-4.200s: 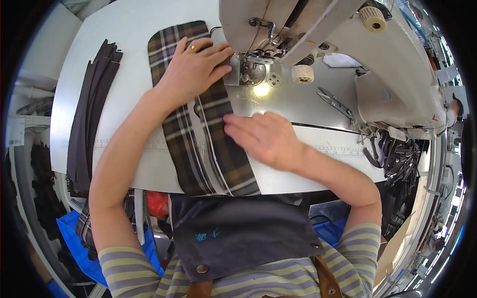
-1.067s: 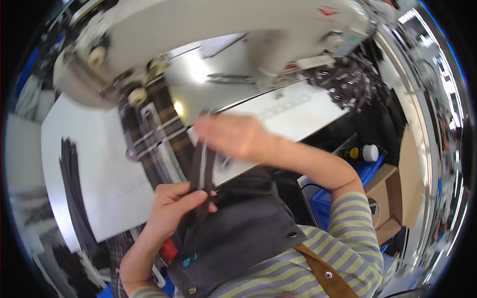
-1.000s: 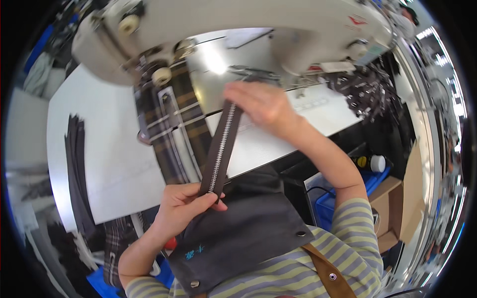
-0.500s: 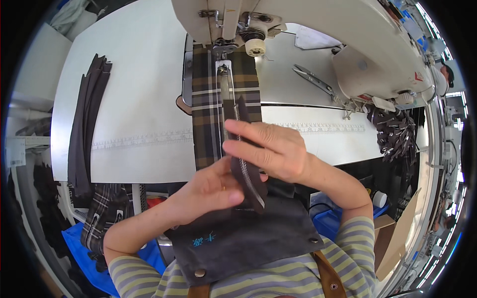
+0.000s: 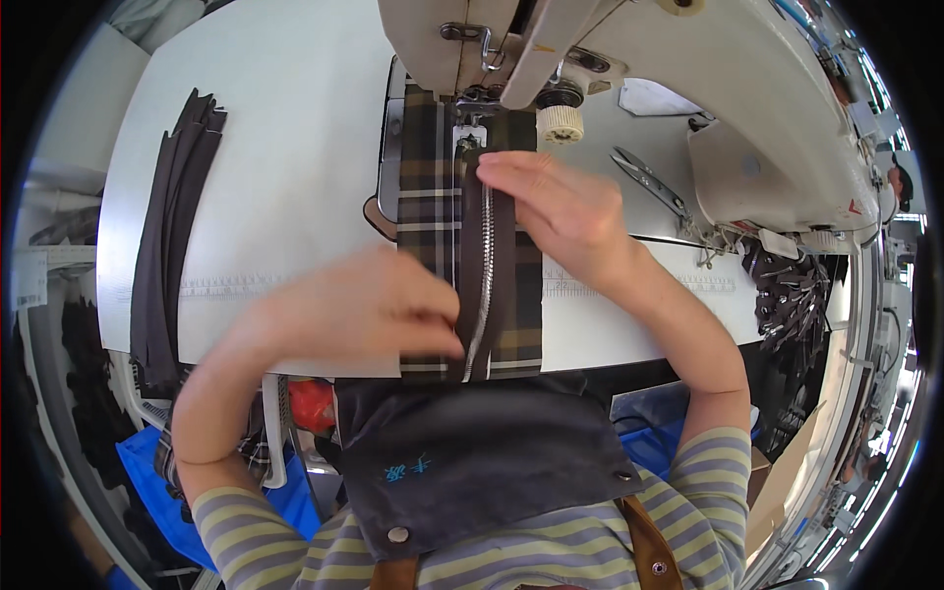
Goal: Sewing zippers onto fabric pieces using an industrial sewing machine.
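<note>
A dark zipper [image 5: 487,261] with silver metal teeth lies lengthwise on a brown plaid fabric strip [image 5: 419,197]. The fabric runs under the needle area of a sewing machine [image 5: 777,88]. At the zipper's far end, just in front of the presser foot [image 5: 471,136], my right hand [image 5: 575,206] grips the tape between closed fingers. My left hand [image 5: 379,300] is beside the zipper's near half, over the fabric's left edge. Motion smears its fingers, so whether it touches the tape cannot be told.
Dark strips [image 5: 177,226] lie in a pile on the table's left side. Metal scissors [image 5: 649,182] rest right of the needle area. A bunch of dark zippers [image 5: 792,290] hangs at the right edge. Blue bins [image 5: 162,501] stand below the table.
The zipper was bent and lifted in both hands; now it lies along the fabric. My right hand moved away from me toward the presser foot. My left hand moved leftward off the zipper's folded part.
</note>
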`<state>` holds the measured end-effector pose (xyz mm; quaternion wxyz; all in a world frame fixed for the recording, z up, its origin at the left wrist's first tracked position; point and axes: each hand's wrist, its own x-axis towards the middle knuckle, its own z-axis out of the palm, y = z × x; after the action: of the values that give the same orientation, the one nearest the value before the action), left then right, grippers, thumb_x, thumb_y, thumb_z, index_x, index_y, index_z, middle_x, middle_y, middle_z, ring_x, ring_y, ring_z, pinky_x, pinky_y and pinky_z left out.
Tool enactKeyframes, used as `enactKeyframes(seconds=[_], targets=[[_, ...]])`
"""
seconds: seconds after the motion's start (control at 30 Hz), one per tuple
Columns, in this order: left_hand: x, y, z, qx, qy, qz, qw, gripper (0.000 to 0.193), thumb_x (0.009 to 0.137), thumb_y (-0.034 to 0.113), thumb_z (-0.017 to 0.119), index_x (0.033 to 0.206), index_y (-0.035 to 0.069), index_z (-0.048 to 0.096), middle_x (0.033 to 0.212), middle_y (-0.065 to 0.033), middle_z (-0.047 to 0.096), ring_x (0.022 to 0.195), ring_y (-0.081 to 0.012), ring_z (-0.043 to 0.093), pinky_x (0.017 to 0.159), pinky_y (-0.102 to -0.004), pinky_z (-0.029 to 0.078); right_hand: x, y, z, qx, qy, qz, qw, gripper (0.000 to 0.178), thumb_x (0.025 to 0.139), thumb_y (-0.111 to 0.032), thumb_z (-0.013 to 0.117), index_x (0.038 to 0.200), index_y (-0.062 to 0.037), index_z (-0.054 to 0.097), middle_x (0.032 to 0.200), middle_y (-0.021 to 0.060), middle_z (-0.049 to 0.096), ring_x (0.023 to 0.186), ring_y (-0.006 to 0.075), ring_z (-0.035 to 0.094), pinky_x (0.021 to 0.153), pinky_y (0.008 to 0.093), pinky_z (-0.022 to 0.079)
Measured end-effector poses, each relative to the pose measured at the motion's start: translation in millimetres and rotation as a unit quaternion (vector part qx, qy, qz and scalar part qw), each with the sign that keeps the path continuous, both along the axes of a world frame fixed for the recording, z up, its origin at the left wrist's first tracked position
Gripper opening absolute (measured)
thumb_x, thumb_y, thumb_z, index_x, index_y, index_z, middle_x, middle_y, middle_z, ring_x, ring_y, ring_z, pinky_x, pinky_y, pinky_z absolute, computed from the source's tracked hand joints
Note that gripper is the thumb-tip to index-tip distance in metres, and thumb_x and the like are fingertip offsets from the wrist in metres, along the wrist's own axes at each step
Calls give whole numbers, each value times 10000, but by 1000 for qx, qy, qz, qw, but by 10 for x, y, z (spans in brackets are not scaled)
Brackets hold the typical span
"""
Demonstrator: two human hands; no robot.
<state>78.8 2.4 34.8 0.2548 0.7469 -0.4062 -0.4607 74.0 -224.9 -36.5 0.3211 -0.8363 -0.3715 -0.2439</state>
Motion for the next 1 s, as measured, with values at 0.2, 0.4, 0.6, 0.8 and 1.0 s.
enactKeyframes(seconds=[0.2,0.4,0.6,0.8,1.0], targets=[[389,28,-758,-188,-500,180,826,190,840,146,687,1007,57,710,1039,-54,687,910,-192,655,850,-337,506,21,-8,-155,30,68,-48,996,244,737,85,642,952,-28,647,985,92,677,836,262,675,687,309,565],[335,-38,-934,-150,-579,180,781,276,843,198,684,1108,120,688,1193,16,659,1054,-161,614,1063,-509,319,22,-40,-182,11,66,-72,995,216,753,65,650,946,-32,642,987,81,672,819,260,672,651,323,556],[345,-38,-959,-166,-592,175,769,240,828,224,691,1040,111,686,1154,24,669,1078,-130,588,1062,-572,296,34,-11,-146,-46,85,-97,991,262,759,74,655,989,-52,658,1087,70,679,848,220,679,706,284,554],[321,-38,-948,-173,-564,195,783,175,842,134,663,1011,93,673,1150,6,630,1051,-186,588,1058,-571,293,94,86,-227,3,70,-43,997,238,761,76,660,977,-24,657,1079,76,670,848,222,677,707,286,556],[334,-59,-985,-228,-529,242,781,167,826,99,659,993,86,663,1049,-4,597,949,-211,595,1053,-550,301,109,92,-251,-18,35,-43,998,226,746,5,688,968,-22,661,989,67,693,810,229,678,664,320,568]])
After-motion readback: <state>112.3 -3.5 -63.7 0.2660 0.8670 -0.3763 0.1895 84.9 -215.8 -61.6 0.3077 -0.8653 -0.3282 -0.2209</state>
